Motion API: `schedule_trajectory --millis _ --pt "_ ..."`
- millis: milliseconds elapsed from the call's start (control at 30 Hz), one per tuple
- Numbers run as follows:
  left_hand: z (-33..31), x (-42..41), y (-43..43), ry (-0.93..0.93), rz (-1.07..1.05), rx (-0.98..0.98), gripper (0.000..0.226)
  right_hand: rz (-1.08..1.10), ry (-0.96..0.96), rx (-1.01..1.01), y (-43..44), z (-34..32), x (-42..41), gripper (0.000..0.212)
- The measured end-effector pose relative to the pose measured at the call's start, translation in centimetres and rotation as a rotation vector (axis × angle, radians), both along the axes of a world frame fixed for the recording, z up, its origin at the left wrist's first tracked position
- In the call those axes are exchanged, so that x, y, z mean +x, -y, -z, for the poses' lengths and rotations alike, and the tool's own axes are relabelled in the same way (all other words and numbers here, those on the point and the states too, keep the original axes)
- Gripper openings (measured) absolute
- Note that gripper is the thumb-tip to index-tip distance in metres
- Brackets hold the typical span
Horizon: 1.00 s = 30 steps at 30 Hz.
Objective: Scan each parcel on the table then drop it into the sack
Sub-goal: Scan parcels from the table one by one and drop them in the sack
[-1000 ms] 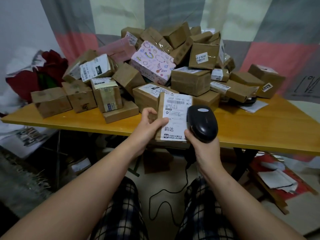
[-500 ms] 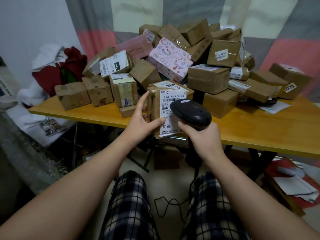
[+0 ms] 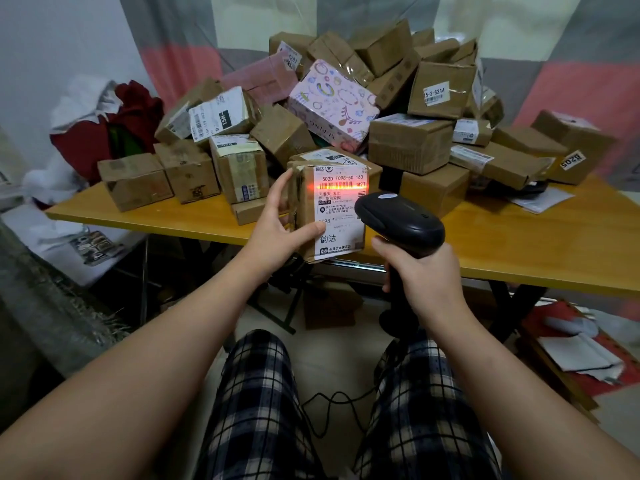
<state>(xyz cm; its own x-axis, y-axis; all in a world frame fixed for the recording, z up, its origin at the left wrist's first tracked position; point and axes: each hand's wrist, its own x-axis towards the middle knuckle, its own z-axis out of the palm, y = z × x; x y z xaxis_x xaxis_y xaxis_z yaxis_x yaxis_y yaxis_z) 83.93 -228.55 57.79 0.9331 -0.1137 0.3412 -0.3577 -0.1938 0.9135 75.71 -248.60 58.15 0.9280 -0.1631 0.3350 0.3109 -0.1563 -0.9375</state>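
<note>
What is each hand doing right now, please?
Left hand: closed on the parcel, label facing the camera.
Right hand: closed on the scanner handle.

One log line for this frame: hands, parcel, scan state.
left hand: holds parcel | right hand: holds scanner | red beam on barcode | sack: unseen

The room is dim and evenly lit, with soft daylight filtering through the curtain (image 3: 346, 19) behind the pile. Shadows are weak on the table (image 3: 519, 237) and deep beneath it. A red scan line glows across the barcode on the held parcel (image 3: 332, 209), slightly overexposed at its left end. Wide-angle distortion bends the table edge and stretches the forearms. Corners look soft and smeared.
</note>
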Motion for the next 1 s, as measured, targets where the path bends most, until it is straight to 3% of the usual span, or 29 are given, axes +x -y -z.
schedule_trajectory --millis 467,733,867,1000 --pt "0.1 0.0 0.4 0.023 0.014 -0.012 0.087 -0.009 0.065 -0.022 0.0 0.5 -0.2 0.013" --pt "-0.2 -2.2 -0.1 0.037 0.036 -0.175 0.088 -0.138 0.109 0.045 -1.3 -0.2 0.2 0.026" --pt "0.9 -4.9 -3.0 0.050 -0.051 -0.194 0.087 -0.259 0.138 0.025 -3.7 -0.9 1.2 0.042" --pt "3.2 -7.3 -9.1 0.041 -0.280 -0.234 0.081 -0.375 0.071 -0.063 -9.0 0.1 3.4 0.053"
